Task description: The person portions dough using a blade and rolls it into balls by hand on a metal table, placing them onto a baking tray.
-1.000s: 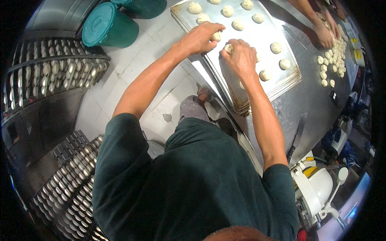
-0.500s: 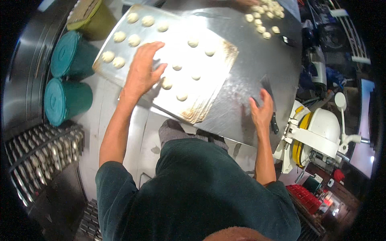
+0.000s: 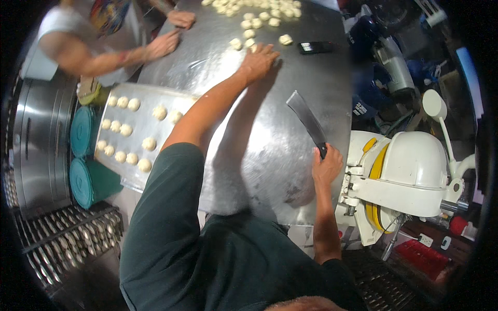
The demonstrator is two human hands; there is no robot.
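My right hand (image 3: 328, 165) is closed around the black handle of a broad-bladed knife (image 3: 307, 119), whose blade points away from me over the steel table. Far forward, my left hand (image 3: 258, 64) reaches across the table, fingers stretched out beside the nearest small dough pieces (image 3: 249, 34). One piece lies partly behind its fingertips; I see nothing gripped in it. More dough pieces (image 3: 280, 6) are heaped at the far edge. Left of my left arm, round dough balls (image 3: 149, 143) sit in rows on a metal baking tray (image 3: 139, 122), partly covered by that arm.
Another person's hands (image 3: 165, 42) rest at the table's far left. A black device (image 3: 315, 47) lies on the steel table (image 3: 290, 171), right of the dough. A white mixer (image 3: 410, 166) stands close on the right. Teal lidded bins (image 3: 85, 181) stand left of the tray.
My left hand has gone from over the tray to the far dough pieces. My right hand, empty before, has taken the knife off the table. The view has shifted, bringing another person into sight.
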